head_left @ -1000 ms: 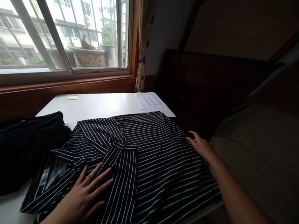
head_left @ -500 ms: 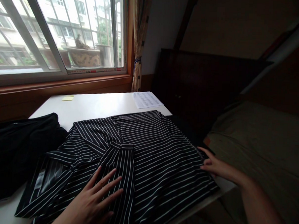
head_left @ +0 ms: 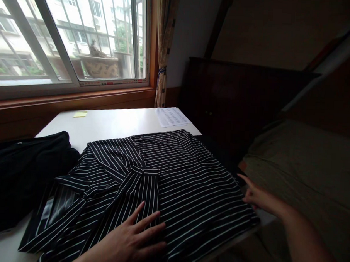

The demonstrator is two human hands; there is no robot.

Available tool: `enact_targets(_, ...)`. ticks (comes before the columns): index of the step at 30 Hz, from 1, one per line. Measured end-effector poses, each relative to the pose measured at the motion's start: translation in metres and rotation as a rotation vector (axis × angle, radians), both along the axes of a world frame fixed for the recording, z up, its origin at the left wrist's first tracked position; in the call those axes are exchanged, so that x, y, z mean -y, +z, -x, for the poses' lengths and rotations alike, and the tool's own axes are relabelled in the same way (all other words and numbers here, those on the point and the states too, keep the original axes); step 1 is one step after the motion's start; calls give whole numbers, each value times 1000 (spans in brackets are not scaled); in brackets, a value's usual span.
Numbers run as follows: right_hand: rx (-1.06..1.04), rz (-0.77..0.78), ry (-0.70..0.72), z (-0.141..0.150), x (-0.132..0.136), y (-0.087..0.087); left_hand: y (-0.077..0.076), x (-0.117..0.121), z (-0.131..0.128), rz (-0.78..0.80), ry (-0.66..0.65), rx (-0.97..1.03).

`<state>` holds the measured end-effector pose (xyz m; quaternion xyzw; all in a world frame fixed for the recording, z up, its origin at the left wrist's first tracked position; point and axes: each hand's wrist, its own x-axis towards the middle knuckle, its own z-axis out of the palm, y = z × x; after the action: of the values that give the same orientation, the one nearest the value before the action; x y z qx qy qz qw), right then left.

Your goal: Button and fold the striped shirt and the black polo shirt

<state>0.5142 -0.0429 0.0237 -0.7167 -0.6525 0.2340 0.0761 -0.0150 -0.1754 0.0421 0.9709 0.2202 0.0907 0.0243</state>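
A black shirt (head_left: 196, 178) with white stripes lies partly folded across the table, its collar toward the left and a sleeve (head_left: 149, 188) laid over the body. My left hand (head_left: 135, 237) rests flat on that sleeve and the shirt front, fingers spread. At the shirt's right-hand edge is my right hand (head_left: 255, 196), its index finger stretched out along the hem and the other fingers curled. I see no cloth held in it; whether it touches the hem I cannot tell.
The white table (head_left: 114, 118) carries a heap of black clothing (head_left: 25, 174) at left, a yellow note (head_left: 80, 114) and printed sheets (head_left: 172, 117) at the back. Dark cloth (head_left: 217, 150) lies beyond the shirt's right edge. A bed-like surface (head_left: 301, 163) stands to the right.
My left hand has slid right and slightly down over the shirt, shifting the sleeve's folds. My right hand has moved a little to the right, off the hem.
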Motion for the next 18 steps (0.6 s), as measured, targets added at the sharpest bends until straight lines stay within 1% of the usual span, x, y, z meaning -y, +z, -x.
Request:
enact_targets(2, 33, 59, 14, 6, -5, 8, 5, -2, -5, -13, -36, 1)
enact_targets(3, 92, 23, 17, 12, -7, 13, 7, -4, -9, -23, -59, 2)
enact_targets(5, 268, -182, 33, 37, -7, 20, 8, -6, -20, -52, -98, -1)
enact_targets(6, 353, -300, 58, 57, -5, 22, 7, -7, -26, -71, -114, -2)
enact_targets(7, 396, -399, 105, 80, -1, 21, 6, -7, -33, -91, -127, -4)
enact_targets(8, 379, -474, 179, 107, 6, 18, 3, -8, -39, -110, -137, -3)
enact_targets(10, 241, -556, 367, 163, 23, 7, -4, -8, -49, -144, -152, 3)
enact_targets(12, 113, -562, 570, 208, 42, -8, -9, -9, -53, -171, -163, 10)
enact_targets(13, 74, -538, 672, 223, 50, -16, -10, -10, -52, -176, -167, 12)
enact_targets(14, 57, -527, 727, 231, 56, -23, -10, -11, -50, -171, -171, 13)
enact_targets(15, 56, -509, 754, 233, 59, -28, -9, -11, -47, -158, -173, 16)
enact_targets(16, 65, -497, 757, 228, 61, -31, -7, -12, -43, -140, -172, 20)
enact_targets(18, 106, -485, 704, 202, 57, -35, -4, -11, -34, -108, -158, 23)
